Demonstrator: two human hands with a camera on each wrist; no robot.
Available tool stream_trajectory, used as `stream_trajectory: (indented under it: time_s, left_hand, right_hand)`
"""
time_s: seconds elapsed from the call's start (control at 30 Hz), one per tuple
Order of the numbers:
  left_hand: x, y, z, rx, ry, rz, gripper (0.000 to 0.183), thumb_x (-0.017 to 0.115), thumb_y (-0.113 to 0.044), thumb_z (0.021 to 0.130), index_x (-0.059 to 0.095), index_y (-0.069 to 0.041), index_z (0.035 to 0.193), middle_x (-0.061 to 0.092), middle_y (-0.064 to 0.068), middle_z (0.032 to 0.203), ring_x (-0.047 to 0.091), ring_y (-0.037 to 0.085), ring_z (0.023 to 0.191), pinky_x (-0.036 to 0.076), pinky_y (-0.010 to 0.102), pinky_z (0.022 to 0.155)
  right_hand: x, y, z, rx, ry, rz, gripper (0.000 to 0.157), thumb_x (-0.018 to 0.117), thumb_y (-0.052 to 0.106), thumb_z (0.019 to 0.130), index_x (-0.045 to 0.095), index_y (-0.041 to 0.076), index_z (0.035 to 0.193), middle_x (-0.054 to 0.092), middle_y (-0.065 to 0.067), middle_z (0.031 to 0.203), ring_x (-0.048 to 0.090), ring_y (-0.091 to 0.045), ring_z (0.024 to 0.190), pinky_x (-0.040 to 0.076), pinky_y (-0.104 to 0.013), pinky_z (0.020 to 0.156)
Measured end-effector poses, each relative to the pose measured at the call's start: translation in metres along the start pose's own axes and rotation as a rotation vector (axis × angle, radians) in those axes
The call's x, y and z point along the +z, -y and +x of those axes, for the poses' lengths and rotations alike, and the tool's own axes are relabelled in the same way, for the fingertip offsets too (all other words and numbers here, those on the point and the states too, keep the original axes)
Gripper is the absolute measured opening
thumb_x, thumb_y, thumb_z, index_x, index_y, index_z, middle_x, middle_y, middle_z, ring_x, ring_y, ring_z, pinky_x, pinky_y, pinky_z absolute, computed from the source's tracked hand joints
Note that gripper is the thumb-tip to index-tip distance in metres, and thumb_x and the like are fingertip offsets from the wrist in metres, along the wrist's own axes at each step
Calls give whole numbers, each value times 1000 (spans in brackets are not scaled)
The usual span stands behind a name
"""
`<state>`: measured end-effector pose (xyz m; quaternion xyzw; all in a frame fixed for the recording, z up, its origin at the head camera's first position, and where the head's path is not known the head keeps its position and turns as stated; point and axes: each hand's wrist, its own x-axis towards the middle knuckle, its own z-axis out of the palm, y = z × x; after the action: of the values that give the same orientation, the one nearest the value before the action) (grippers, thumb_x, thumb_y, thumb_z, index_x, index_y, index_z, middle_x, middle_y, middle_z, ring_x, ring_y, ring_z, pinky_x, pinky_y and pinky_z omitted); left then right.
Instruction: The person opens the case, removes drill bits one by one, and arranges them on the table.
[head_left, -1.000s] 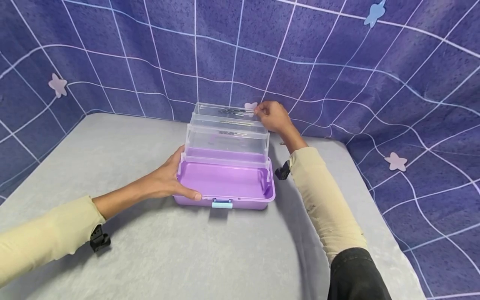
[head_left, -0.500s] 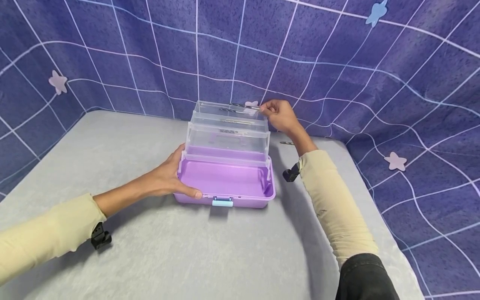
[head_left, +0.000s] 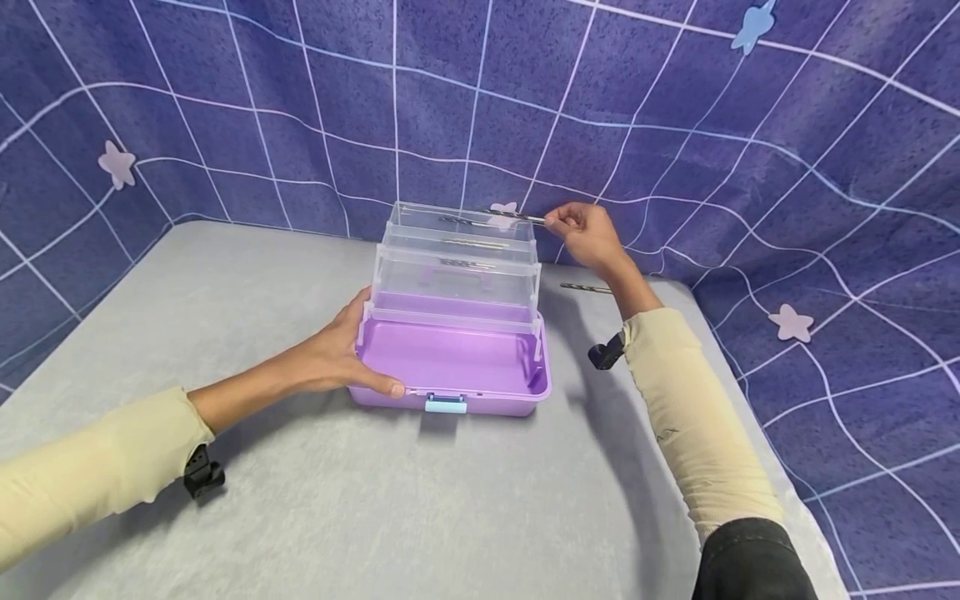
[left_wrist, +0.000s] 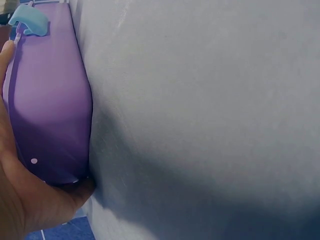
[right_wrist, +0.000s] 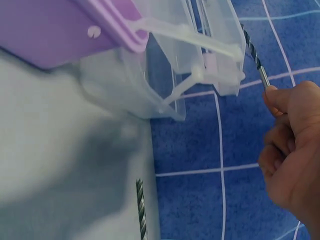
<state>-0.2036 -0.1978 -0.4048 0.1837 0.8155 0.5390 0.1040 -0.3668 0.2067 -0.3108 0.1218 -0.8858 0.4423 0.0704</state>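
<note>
A purple toolbox (head_left: pixel 480 407) stands open on the grey table, its clear tiered trays (head_left: pixel 461 289) fanned out towards the back. My left hand (head_left: pixel 335 357) grips the box's left end, the thumb lying over the front rim. In the right wrist view my right hand (right_wrist: pixel 297 135) pinches a dark spiral drill bit (right_wrist: pixel 254 52) by its smooth silver shank. The bit points left over the right end of the top tray in the head view. Several thin bits (head_left: pixel 467 264) lie in the trays. Left-hand fingers behind the box are partly hidden.
Another drill bit (head_left: pixel 585 288) lies on the table (head_left: pixel 300 500) to the right of the box, beneath my right wrist. A light-blue latch (head_left: pixel 446 405) sticks out at the box front. Behind the table hangs a blue gridded cloth (head_left: pixel 300 108).
My right hand has moved right from the top tray, drawing the drill bit up and partly out past the tray's right end. The left hand stays on the box.
</note>
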Motion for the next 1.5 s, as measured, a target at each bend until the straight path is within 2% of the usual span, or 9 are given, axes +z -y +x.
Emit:
stream_trajectory:
  time_s: [0.1, 0.2, 0.43, 0.53, 0.77, 0.93, 1.03, 1.23, 1.5]
  left_hand:
    - [0, -1, 0, -1, 4, -8, 154, 113, -23, 64, 10, -29, 179, 42, 12, 168, 58, 39, 143, 51, 61, 121]
    - [-2, -2, 0, -8, 4, -12, 154, 113, -22, 64, 10, -29, 179, 44, 12, 166, 60, 39, 141, 54, 59, 119]
    - [-3, -1, -2, 4, 5, -13, 153, 112, -20, 65, 11, -27, 179, 45, 13, 166, 60, 40, 141, 54, 59, 118]
    - [-2, -1, -2, 7, 6, -10, 152, 112, -21, 65, 12, -28, 179, 45, 12, 166, 60, 40, 141, 54, 58, 118]
    - [-1, -2, -1, 4, 1, -10, 152, 112, -21, 65, 12, -29, 179, 43, 12, 168, 58, 39, 142, 53, 59, 119]
    - [-1, -2, -1, -3, 5, -10, 153, 113, -22, 64, 12, -28, 179, 41, 13, 169, 59, 39, 141, 55, 58, 118]
    - [-1, -2, -2, -7, 7, -2, 153, 113, -23, 64, 11, -28, 179, 40, 13, 169, 59, 38, 141, 53, 58, 119]
    - [-2, -3, -3, -20, 2, 26, 153, 113, -28, 65, 11, -30, 179, 37, 13, 171, 57, 37, 142, 47, 59, 123]
    - [-1, -3, -2, -22, -1, 31, 154, 113, -28, 64, 10, -28, 179, 37, 14, 170, 56, 38, 143, 48, 61, 123]
  right_hand:
    - [-6, -7, -1, 23, -15, 21, 25, 72, 24, 110, 78, 1, 116, 58, 16, 79, 54, -11, 89, 42, -25, 80]
    - [-11, -12, -4, 36, -20, 45, 25, 73, 25, 110, 78, 1, 116, 64, 16, 83, 54, -8, 90, 42, -24, 80]
    - [-24, -21, -10, 20, -30, 93, 26, 73, 23, 110, 78, -3, 115, 47, 19, 64, 39, -2, 68, 33, -23, 65]
    - [-31, -26, -13, 30, -38, 87, 28, 74, 25, 109, 77, -2, 116, 43, 20, 63, 36, -1, 65, 31, -24, 63]
    - [-44, -40, -20, 76, -57, 80, 27, 74, 26, 111, 76, 0, 116, 44, 20, 65, 41, -3, 74, 36, -24, 73]
    - [-48, -55, -25, 102, -64, 97, 24, 73, 23, 111, 75, -1, 115, 46, 22, 65, 43, -3, 76, 36, -23, 71]
    - [-50, -65, -28, 119, -62, 98, 22, 73, 21, 111, 75, 0, 115, 52, 23, 67, 46, -3, 80, 38, -22, 72]
    - [-54, -83, -35, 149, -54, 66, 30, 72, 22, 111, 75, -5, 121, 61, 27, 71, 50, -1, 82, 39, -20, 71]
    - [-56, -106, -44, 170, -12, -7, 34, 72, 21, 111, 75, -9, 125, 67, 30, 82, 54, -4, 94, 42, -19, 84]
